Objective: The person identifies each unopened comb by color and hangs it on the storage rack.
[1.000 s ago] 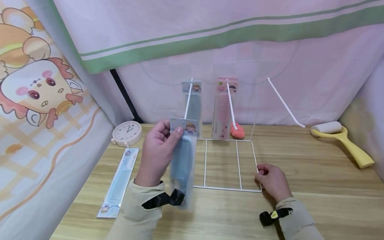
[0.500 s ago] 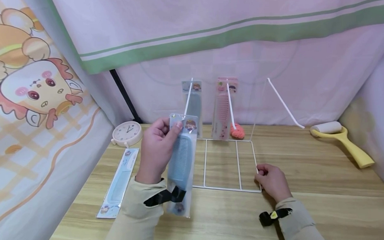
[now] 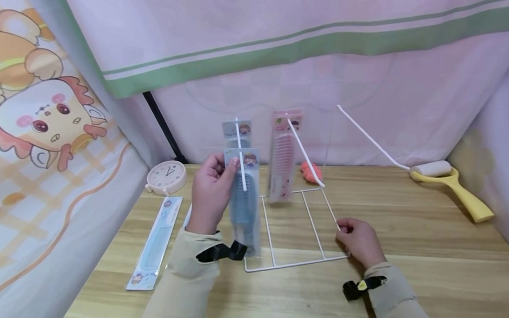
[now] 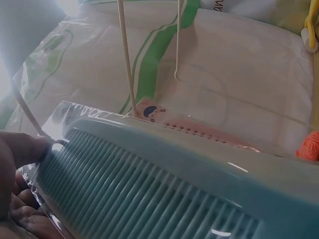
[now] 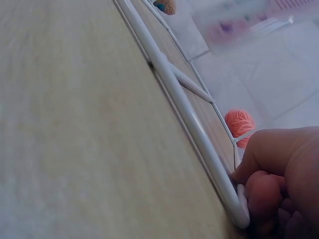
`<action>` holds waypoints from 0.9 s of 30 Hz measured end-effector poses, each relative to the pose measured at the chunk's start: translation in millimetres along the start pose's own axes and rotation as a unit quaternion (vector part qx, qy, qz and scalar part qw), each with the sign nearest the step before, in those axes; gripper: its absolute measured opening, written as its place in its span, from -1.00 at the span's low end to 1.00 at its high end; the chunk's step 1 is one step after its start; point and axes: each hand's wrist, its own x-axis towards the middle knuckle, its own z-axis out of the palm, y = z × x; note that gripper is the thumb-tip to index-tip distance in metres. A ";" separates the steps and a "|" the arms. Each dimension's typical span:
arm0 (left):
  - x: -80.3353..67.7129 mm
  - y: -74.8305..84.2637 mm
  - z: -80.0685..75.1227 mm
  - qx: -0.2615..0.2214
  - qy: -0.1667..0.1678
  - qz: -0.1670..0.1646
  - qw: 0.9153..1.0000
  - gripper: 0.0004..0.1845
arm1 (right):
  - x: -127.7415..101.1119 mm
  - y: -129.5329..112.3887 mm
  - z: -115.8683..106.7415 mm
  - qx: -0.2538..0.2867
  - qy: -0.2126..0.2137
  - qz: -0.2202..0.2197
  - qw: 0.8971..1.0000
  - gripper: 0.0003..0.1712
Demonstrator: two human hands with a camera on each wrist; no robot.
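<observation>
A person's right hand [image 3: 359,239], nearest the camera, pinches the front right corner of a white wire display rack [image 3: 296,263] standing on a pale wooden table [image 3: 431,265], fingers curled around the wire. The left hand [image 3: 211,191] grips the top of a blue plastic comb in a clear printed sleeve [image 3: 243,201], thumb and fingers pinching its header card against the rack's left white prong [image 3: 239,145]. Just behind it hangs a second blue packaged comb [image 3: 236,131]; a pink packaged comb [image 3: 281,160] hangs from the middle prong. Beyond lie an orange yarn ball [image 3: 308,172], a round cream clock [image 3: 166,177] and a yellow-handled lint roller [image 3: 449,182].
</observation>
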 end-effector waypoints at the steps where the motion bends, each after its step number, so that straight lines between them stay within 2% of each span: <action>1: 1.8 -0.9 0.3 -0.006 0.003 -0.002 1.000 -0.78 | 0.1 0.2 0.1 0.002 -0.001 0.002 1.000 -0.58; 6: 13.1 -6.3 3.9 -0.025 0.020 -0.006 0.999 -0.81 | -0.4 -0.1 -0.3 0.004 -0.002 0.008 1.000 -0.59; 12: 29.0 -10.4 7.5 -0.013 0.036 -0.004 0.999 -0.84 | -1.5 -1.6 -0.8 0.001 0.001 0.007 1.000 -0.59; 19: 47.3 -12.8 7.8 0.012 0.027 -0.024 0.999 -0.79 | -4.3 -3.5 -2.7 0.006 0.003 0.007 1.000 -0.61; 27: 65.6 -18.0 14.1 -0.003 0.022 -0.030 0.999 -0.82 | -2.4 -0.9 -1.6 -0.019 0.017 -0.001 1.000 -0.62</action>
